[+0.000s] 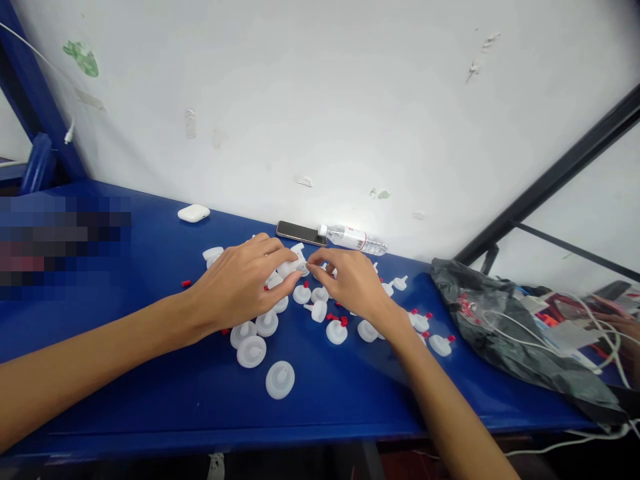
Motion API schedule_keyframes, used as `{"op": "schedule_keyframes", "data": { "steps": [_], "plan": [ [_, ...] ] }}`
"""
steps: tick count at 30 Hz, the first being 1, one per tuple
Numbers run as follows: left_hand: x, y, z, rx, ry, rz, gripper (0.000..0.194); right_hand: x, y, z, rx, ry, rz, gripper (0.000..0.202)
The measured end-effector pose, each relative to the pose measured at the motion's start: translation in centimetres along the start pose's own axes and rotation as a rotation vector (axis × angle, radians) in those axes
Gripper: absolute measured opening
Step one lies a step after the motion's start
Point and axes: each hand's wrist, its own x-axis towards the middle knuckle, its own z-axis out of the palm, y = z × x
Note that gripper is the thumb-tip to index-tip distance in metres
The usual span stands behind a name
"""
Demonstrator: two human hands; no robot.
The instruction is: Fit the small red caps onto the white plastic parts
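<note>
My left hand pinches a white plastic nozzle cap between thumb and fingers, above the pile. Facing it, my right hand has thumb and forefinger brought together close to that cap; whatever lies between these fingertips is too small to make out. Around and below both hands lie several white nozzle caps, some with red tips, such as one red-tipped cap. Other caps rest bottom up, among them a plain round one nearest the front edge. A loose red tip lies left of my left hand.
Along the wall on the blue table are a white earbud case, a phone and a clear plastic bottle on its side. A dark plastic bag with cables and small items covers the right end.
</note>
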Motion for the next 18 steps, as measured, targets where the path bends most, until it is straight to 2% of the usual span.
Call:
{"op": "schedule_keyframes", "data": {
  "steps": [4, 7, 18],
  "plan": [
    [-0.04, 0.03, 0.03, 0.014, 0.01, 0.013, 0.026, -0.13, 0.17, 0.5, -0.061, -0.117, -0.011, 0.011],
    [-0.07, -0.01, 0.09, 0.019, 0.009, 0.005, 0.026, -0.26, -0.01, 0.53, -0.104, -0.171, -0.019, 0.015],
    [-0.53, -0.17, 0.47, -0.008, -0.029, 0.008, 0.024, -0.2, -0.02, 0.65, -0.166, -0.204, -0.028, 0.016]
  ]
}}
